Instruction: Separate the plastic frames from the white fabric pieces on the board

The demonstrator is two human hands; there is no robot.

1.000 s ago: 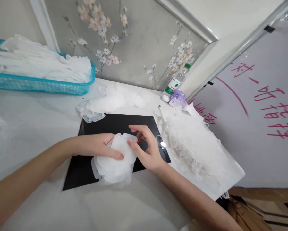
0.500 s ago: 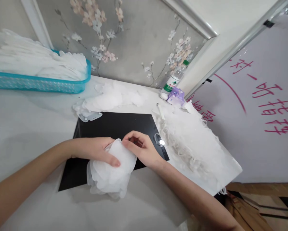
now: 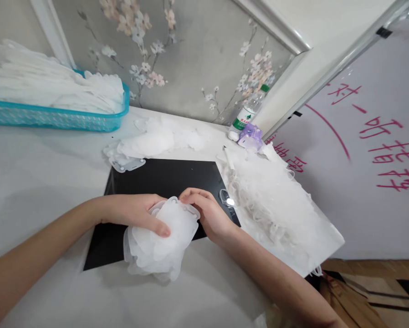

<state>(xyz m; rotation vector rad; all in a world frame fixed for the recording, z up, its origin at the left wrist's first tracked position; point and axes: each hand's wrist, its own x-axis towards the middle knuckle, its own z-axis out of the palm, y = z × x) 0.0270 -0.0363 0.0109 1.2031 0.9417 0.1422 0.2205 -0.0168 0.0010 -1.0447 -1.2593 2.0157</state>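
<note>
The left grip (image 3: 131,212) is closed on the near side of a stack of translucent white plastic pieces (image 3: 163,246), with its thumb (image 3: 161,231) pressed on the top layer. The right grip (image 3: 206,213) is curled, its fingers (image 3: 191,195) over the stack's far rim, which shows small punched holes. The stack lies across the near edge of a black mat (image 3: 156,182), its long axis running from that rim toward the person, with the ruffled lower end over the desk (image 3: 37,191). Just right of the hands, a clear plastic piece (image 3: 227,197) sits on the mat, beside a large heap of white plastic pieces (image 3: 276,214). A smaller heap (image 3: 150,141) lies behind the mat, a teal basket (image 3: 54,120) of white pieces stands back left, and a water bottle (image 3: 247,111) stands back right.
</note>
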